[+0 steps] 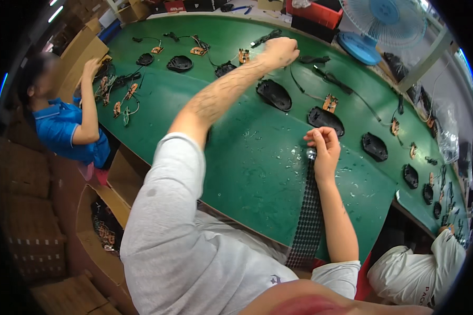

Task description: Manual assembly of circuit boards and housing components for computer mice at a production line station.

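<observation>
Near edge, right of middle: dark dotted strip point(306, 215) runs up the green table point(236, 178), its shiny far end at the right hand point(326, 149). Right fingers curled, tips close together; cannot tell whether they grip the strip. Just beyond this hand: black shell point(327, 122) with a small orange-brown circuit board point(330, 103) touching its far side. Second black shell point(274, 95) farther off, to the left. Far side, middle: left hand point(281, 52), well apart from the right, fingers bent downward; its grasp cannot be told. Coiled black cable point(265, 38) just beside it. Far right: blue fan point(386, 16).
</observation>
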Available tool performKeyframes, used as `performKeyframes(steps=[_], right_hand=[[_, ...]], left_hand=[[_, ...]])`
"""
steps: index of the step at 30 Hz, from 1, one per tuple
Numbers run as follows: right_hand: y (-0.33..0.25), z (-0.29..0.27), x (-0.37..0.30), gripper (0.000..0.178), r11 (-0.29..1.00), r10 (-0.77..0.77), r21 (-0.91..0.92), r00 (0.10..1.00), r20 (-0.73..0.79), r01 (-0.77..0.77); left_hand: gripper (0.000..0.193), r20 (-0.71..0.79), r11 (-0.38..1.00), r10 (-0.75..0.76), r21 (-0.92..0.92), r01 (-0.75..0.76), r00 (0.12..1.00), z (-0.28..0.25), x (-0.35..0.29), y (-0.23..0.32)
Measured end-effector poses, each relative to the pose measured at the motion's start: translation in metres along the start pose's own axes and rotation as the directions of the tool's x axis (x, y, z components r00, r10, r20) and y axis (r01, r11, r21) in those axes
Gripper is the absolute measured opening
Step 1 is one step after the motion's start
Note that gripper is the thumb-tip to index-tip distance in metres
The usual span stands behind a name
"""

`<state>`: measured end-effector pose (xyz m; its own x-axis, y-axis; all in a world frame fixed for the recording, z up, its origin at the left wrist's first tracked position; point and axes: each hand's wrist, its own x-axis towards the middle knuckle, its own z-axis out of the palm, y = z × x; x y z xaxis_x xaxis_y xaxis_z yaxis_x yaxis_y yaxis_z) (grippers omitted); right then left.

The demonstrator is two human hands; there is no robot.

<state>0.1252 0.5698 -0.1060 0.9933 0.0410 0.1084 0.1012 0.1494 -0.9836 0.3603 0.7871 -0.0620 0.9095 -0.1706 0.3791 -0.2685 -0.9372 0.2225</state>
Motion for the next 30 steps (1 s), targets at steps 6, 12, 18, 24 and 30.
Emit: performKeyframes(steps=[6,12,18,24,30], right_hand=[[-0.006,0.010,0.002,0.010,1.000,-0.004,-0.004,0.999,0.054,0.004],[-0.006,0.018,-0.001,0.010,0.999,-0.004,-0.041,0.999,0.040,0.006],[-0.009,0.022,-0.003,0.009,0.998,-0.003,-0.068,0.999,0.042,0.006],[-0.008,0.023,-0.002,0.008,0.996,-0.019,-0.084,1.000,0.012,0.020],[-0.007,0.025,0.001,0.007,0.996,-0.014,-0.092,1.000,-0.018,0.013]], left_hand=[[0.034,0.321,0.994,-0.058,0.102,0.026,0.945,-0.090,-0.108,-0.063],[0.042,0.152,0.919,-0.390,0.008,0.393,0.908,-0.134,-0.175,-0.199],[0.042,-0.158,0.893,-0.422,0.099,0.439,0.893,-0.137,-0.209,-0.263],[0.048,0.141,0.783,-0.622,0.092,0.615,0.770,-0.133,-0.188,-0.279],[0.047,-0.218,0.799,-0.542,0.167,0.578,0.812,-0.094,-0.191,-0.309]])
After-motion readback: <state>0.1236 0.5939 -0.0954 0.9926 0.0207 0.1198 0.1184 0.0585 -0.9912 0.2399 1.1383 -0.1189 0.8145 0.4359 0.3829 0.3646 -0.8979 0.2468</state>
